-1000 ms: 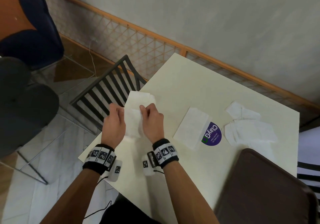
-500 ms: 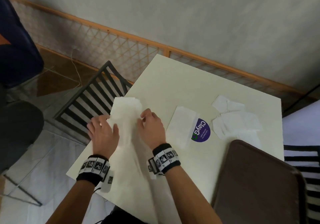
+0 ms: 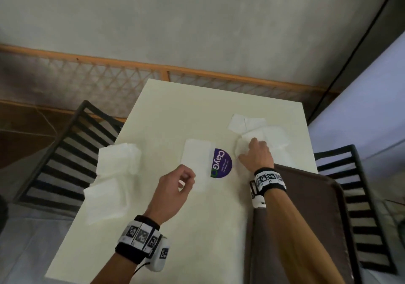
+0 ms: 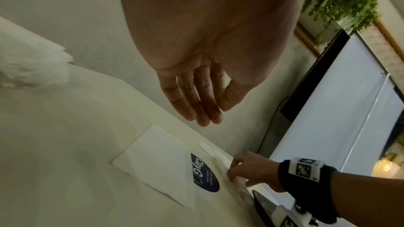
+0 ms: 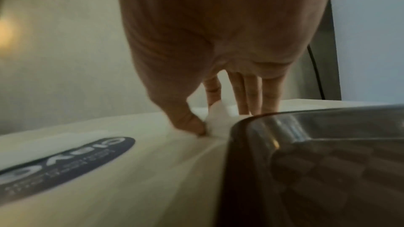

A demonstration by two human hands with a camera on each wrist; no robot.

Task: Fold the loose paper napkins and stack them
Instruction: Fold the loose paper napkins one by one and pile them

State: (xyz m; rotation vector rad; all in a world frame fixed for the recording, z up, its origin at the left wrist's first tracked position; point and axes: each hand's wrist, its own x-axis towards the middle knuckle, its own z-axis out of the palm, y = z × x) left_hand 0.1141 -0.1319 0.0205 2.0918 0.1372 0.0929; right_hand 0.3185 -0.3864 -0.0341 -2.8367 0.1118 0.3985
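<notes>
Loose white napkins (image 3: pixel 269 137) lie in a crumpled pile at the table's far right. My right hand (image 3: pixel 252 150) rests on the pile's near left part, and in the right wrist view its thumb and forefinger pinch a napkin (image 5: pixel 217 116). My left hand (image 3: pixel 186 180) hovers over the table's middle with relaxed fingers (image 4: pixel 203 110) and holds nothing. Just beyond it lies a flat folded napkin (image 3: pixel 196 161). More white napkins (image 3: pixel 117 163) lie at the table's left edge, one overhanging it (image 3: pixel 107 200).
A round purple sticker (image 3: pixel 222 163) sits on the cream table (image 3: pixel 186 112), half under the folded napkin. A brown tray (image 3: pixel 295 218) covers the near right corner. Black slatted chairs stand at the left (image 3: pixel 65 150) and right (image 3: pixel 359 207).
Both hands let go of the napkin they held at the left edge. The right hand moved across to the loose pile and pinched a napkin; the left hand moved to the table's middle.
</notes>
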